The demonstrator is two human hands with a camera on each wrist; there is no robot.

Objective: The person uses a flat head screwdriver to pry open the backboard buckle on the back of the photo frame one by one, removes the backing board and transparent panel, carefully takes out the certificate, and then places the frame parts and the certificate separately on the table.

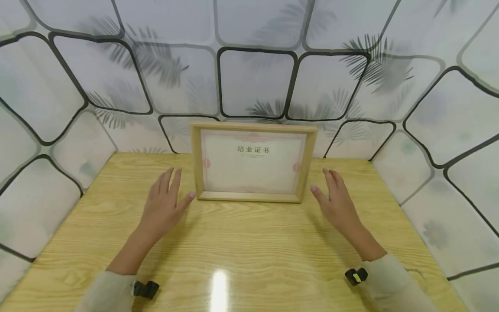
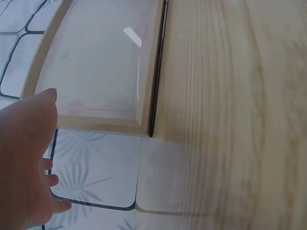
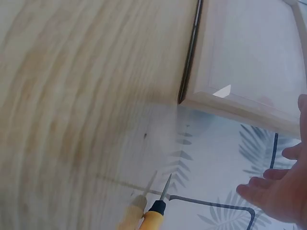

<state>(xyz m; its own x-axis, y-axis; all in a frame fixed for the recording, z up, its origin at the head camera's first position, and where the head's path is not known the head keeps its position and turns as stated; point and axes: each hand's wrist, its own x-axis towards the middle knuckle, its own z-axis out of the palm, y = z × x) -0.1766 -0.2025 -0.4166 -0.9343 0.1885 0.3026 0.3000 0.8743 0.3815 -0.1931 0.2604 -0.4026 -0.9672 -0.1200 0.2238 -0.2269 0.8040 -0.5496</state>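
Note:
A framed certificate point(image 1: 251, 175) with a pale wooden frame and large Chinese characters stands on the table against the back wall, leaning slightly. My left hand point(image 1: 163, 210) is beside its left edge, fingers extended and thumb tip close to the lower left corner. On the other side, my right hand point(image 1: 338, 206) is held with fingers extended, a small gap from the frame's right edge. Neither hand holds anything. The left wrist view shows the thumb point(image 2: 36, 108) overlapping the frame's side; whether it touches cannot be told there.
A light wood-grain table point(image 1: 249, 242) lies beneath, with patterned walls point(image 1: 257, 82) behind and at both sides. In the right wrist view, a pointed metal tool with a yellow handle point(image 3: 152, 219) and black collar appears at the bottom, mirrored in a glossy surface.

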